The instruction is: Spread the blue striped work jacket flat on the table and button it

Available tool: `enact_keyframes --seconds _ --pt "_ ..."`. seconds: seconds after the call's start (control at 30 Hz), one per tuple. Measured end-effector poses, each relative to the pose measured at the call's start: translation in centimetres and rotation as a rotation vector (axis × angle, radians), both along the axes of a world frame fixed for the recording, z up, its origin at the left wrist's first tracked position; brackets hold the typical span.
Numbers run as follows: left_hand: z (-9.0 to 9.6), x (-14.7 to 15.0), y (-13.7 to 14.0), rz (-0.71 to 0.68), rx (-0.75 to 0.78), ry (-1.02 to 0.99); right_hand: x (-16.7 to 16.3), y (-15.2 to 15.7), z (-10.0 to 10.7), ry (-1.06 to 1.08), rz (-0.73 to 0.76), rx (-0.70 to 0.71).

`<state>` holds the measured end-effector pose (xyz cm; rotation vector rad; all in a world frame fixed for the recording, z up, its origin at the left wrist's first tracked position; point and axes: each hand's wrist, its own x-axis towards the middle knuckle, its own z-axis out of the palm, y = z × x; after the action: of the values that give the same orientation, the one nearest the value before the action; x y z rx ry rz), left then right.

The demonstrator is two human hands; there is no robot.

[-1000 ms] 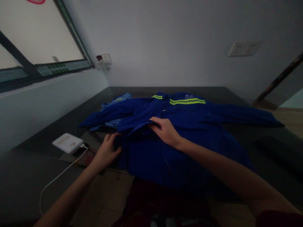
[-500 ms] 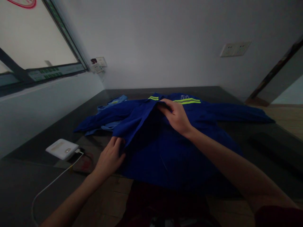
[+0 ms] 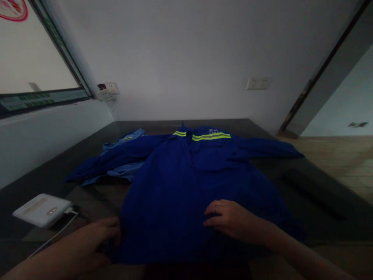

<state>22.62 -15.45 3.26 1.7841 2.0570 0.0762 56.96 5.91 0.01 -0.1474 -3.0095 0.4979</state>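
A dark blue work jacket (image 3: pixel 175 186) with yellow-green reflective stripes lies spread front up, its sleeves stretched out to both sides and its collar at the far end. At its lower left edge is my left hand (image 3: pixel 90 243), fingers curled on the cloth at the side hem; the thumb is dim. Over the lower right front, my right hand (image 3: pixel 233 219) rests on or just above the fabric, with a ring on one finger. Its thumb and fingers are apart and no cloth shows pinched between them.
A dark table (image 3: pixel 262 171) bears the jacket. Light blue clothing (image 3: pixel 125 171) lies partly under the left sleeve. A white box-shaped device (image 3: pixel 42 210) with a cable (image 3: pixel 55 235) sits at the left. On the right is a long black object (image 3: pixel 314 192). A wall (image 3: pixel 180 70) stands behind.
The lifted left front panel of the jacket now lies flat over the front. My right hand has come down and nearer; my left hand has moved down and left. The view has shifted.
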Motion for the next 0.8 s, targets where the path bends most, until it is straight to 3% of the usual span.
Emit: enact_keyframes --seconds 0.1,0.2,0.33,0.5,0.57,0.67,0.8 --pt "1.6 0.9 2.0 -0.100 -0.100 -0.139 1.1 0.0 1.3 0.009 -0.136 -0.022" --pt "2.1 3.7 4.5 -0.176 -0.020 -0.183 1.2 -0.4 2.1 -0.096 -0.309 0.051" --pt "-0.3 9.2 6.9 -0.370 0.003 -0.149 0.4 -2.2 1.1 -0.254 -0.381 0.086" --pt "-2.9 12.4 7.9 -0.407 0.000 -0.011 -0.5 -3.9 -0.2 -0.312 -0.537 0.082" --pt "-2.8 12.2 8.0 -0.441 0.047 -0.035 -0.4 -3.7 -0.5 -0.274 -0.531 0.009" --pt "-2.0 11.5 8.1 -0.449 0.128 -0.123 0.0 -2.3 -0.8 -0.173 -0.470 -0.212" --pt "-1.8 10.5 8.1 -0.349 0.302 -0.339 1.5 1.0 0.6 0.088 -0.488 -0.534"
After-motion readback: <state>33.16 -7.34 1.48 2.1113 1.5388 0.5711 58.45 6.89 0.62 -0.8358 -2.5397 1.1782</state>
